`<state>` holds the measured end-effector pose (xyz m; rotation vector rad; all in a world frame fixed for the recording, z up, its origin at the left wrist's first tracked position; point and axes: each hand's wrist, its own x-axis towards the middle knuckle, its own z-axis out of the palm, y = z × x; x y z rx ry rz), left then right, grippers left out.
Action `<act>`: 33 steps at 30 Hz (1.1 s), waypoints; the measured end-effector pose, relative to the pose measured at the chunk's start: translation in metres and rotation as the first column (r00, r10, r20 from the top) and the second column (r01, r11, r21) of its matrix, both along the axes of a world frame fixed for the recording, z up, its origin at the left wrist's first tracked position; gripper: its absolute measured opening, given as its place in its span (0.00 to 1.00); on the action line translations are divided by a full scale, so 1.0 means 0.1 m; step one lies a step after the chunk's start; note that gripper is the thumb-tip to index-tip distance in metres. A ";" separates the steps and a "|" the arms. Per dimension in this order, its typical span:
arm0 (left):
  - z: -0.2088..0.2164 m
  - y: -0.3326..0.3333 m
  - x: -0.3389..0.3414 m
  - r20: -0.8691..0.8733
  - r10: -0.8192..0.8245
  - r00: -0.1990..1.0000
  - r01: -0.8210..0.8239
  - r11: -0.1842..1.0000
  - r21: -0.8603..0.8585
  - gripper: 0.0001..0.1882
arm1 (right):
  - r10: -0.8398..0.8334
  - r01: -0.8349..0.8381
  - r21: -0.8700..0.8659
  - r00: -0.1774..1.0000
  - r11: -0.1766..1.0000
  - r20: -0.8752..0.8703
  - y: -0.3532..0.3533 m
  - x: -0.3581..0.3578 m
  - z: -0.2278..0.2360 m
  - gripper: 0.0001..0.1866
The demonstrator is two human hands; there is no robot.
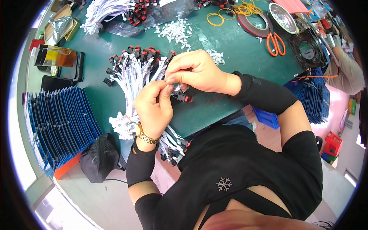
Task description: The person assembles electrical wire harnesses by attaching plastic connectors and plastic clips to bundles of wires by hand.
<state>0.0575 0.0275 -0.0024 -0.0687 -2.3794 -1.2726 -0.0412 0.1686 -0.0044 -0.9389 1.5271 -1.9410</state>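
Observation:
My left hand (154, 109) and my right hand (199, 73) meet fingertip to fingertip over the green table. Both pinch closed on something tiny and whitish between them, mostly hidden by the fingers. Under and beside them lies a thick bundle of white cables (132, 74) with black and red connectors at the far end. A black and red connector (183, 98) pokes out just below the right hand. More cable ends (174, 147) hang over the table's near edge. Beyond the hands are heaps of small white plastic pieces (174, 32).
Farther back lie another cable bundle (105, 13), yellow rubber bands (245, 8), a tape roll (255, 23), orange-handled scissors (275, 44), a white bowl (283, 18) and a black fan (308, 50). Blue racks (63, 124) stand at left, near a black mesh bag (100, 158). Another person's arm (345, 71) shows at right.

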 end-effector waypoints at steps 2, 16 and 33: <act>-0.01 0.00 0.00 -0.010 0.008 1.000 -0.008 1.000 0.027 0.02 | 0.032 -0.033 0.004 0.995 0.999 0.092 0.01 0.02 -0.03 0.03; 0.09 0.01 0.02 0.051 -0.070 0.996 0.074 0.994 -0.079 0.03 | 0.262 -0.329 0.138 0.895 0.934 0.362 0.01 -0.10 0.00 0.09; 0.11 0.03 0.01 0.068 -0.053 0.996 0.060 0.992 -0.112 0.05 | 0.267 -0.350 0.112 0.854 0.930 0.446 0.09 -0.27 0.00 0.07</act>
